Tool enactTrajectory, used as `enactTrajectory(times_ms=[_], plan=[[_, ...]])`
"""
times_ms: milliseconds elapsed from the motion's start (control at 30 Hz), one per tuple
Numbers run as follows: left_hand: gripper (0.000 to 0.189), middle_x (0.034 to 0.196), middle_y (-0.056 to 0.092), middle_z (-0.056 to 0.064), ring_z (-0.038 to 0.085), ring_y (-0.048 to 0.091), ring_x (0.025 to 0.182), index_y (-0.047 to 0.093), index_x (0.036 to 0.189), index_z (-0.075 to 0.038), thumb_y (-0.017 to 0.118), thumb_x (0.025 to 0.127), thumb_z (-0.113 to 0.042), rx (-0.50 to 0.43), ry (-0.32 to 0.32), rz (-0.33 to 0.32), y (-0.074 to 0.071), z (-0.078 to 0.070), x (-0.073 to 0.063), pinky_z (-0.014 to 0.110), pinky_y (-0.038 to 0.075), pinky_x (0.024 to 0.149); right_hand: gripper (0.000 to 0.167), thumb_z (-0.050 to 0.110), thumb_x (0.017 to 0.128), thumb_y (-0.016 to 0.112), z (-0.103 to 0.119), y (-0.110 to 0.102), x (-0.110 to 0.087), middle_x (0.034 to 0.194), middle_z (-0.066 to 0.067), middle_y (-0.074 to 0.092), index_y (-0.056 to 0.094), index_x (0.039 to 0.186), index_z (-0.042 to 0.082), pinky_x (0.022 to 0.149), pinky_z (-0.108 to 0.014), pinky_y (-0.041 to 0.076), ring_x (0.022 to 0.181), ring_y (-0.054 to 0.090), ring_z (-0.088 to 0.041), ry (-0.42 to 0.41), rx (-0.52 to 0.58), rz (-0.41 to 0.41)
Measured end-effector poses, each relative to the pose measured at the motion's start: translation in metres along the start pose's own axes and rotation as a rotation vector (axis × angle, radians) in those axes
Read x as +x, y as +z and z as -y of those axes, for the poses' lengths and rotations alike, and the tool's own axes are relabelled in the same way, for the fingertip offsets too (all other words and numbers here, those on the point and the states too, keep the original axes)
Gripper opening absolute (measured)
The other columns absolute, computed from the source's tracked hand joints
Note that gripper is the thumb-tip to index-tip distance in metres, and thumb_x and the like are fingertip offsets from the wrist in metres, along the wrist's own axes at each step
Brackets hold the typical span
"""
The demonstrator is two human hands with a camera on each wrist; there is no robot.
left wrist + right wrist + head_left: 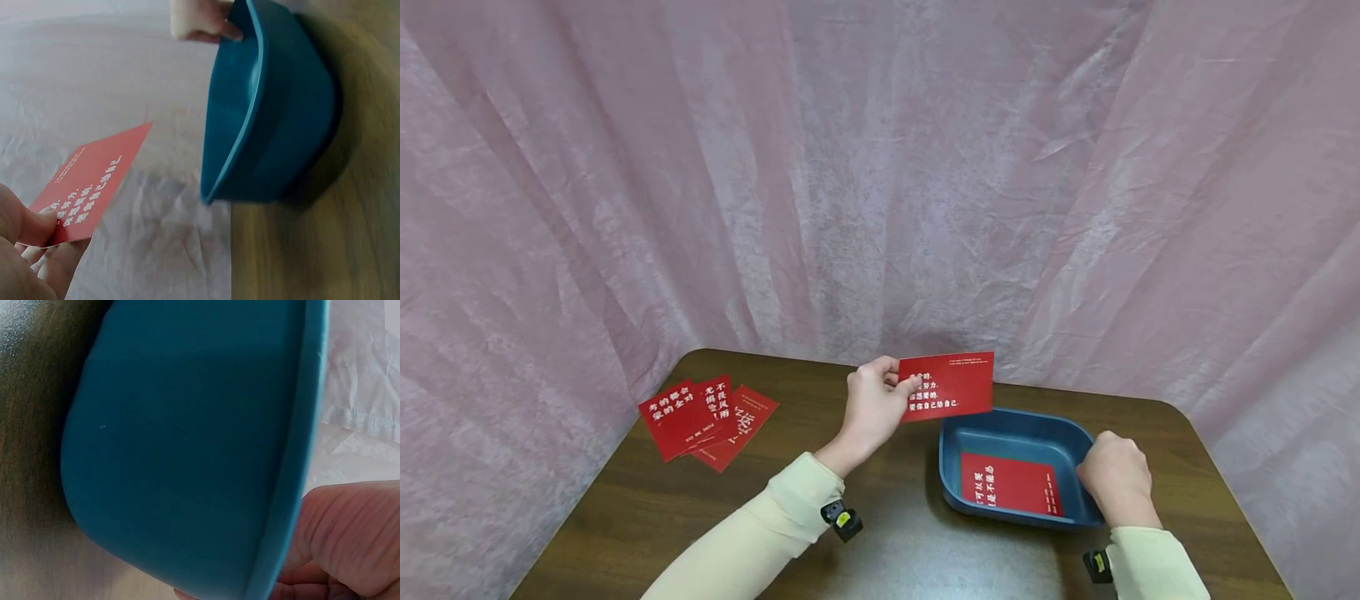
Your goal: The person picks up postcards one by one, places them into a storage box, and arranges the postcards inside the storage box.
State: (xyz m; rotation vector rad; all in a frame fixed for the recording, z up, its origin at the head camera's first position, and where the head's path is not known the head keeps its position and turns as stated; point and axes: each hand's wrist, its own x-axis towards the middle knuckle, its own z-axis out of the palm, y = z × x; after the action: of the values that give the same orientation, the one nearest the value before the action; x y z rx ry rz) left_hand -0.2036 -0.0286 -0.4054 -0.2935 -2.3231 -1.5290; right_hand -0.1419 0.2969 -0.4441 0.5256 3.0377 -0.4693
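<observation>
My left hand (pixel 877 407) pinches one end of a red card (pixel 951 385) with white printed writing, thumb on its front. The card is held in the air at the blue tray's back left corner. In the left wrist view the thumb presses on the card (pixel 94 181) near its lower corner. My right hand (pixel 1118 477) grips the right rim of the blue tray (pixel 951 467), which stands on the table. Another red card (pixel 1018 485) lies inside the tray. The right wrist view shows the tray's outer wall (pixel 187 444) with curled fingers at the rim.
Several overlapping red cards (pixel 673 421) lie fanned out at the table's left side. The brown wooden table (pixel 820 383) ends at a pink curtain (pixel 850 208) hanging behind and at both sides. Dark wrist devices (pixel 842 520) sit on both sleeves.
</observation>
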Motion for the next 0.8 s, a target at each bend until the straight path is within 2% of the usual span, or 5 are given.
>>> enactTrajectory(times_ms=[100,300,567,800], plan=[[0.016,0.07,0.067,-0.001,0.004,0.06,0.056,0.066,0.086,-0.01,0.074,0.08,-0.022,-0.014,0.003,0.016,0.009,-0.005,-0.005,0.021,0.05,0.051,0.021,0.008,0.076,0.062,0.0,0.0,-0.001,0.069,-0.025,0.059,0.059,0.082,-0.012,0.047,-0.044,0.05,0.053,0.055,-0.028,-0.005,-0.004,-0.004],[0.018,0.065,0.065,-0.006,0.003,0.056,0.054,0.064,0.083,-0.013,0.074,0.08,-0.027,0.034,0.0,0.026,0.024,-0.01,-0.013,0.022,0.046,0.05,0.023,0.008,0.076,0.061,0.001,-0.001,0.0,0.071,-0.026,0.059,0.059,0.085,-0.013,0.046,-0.044,0.05,0.054,0.056,-0.029,-0.007,-0.011,-0.013],[0.018,0.07,0.068,-0.002,0.001,0.06,0.059,0.065,0.085,-0.01,0.077,0.077,-0.022,-0.033,-0.034,0.102,0.044,-0.013,-0.021,0.019,0.05,0.052,0.027,0.009,0.076,0.062,0.002,-0.001,0.003,0.073,-0.028,0.059,0.057,0.089,-0.013,0.049,-0.047,0.051,0.055,0.057,-0.031,0.007,-0.011,-0.006],[0.016,0.067,0.069,-0.002,-0.002,0.059,0.055,0.065,0.081,-0.012,0.078,0.075,-0.018,-0.02,-0.043,0.155,0.061,-0.013,-0.031,0.018,0.047,0.049,0.027,0.01,0.075,0.062,0.001,0.0,0.003,0.072,-0.028,0.059,0.057,0.089,-0.014,0.048,-0.047,0.051,0.055,0.057,-0.031,0.011,-0.015,-0.01]])
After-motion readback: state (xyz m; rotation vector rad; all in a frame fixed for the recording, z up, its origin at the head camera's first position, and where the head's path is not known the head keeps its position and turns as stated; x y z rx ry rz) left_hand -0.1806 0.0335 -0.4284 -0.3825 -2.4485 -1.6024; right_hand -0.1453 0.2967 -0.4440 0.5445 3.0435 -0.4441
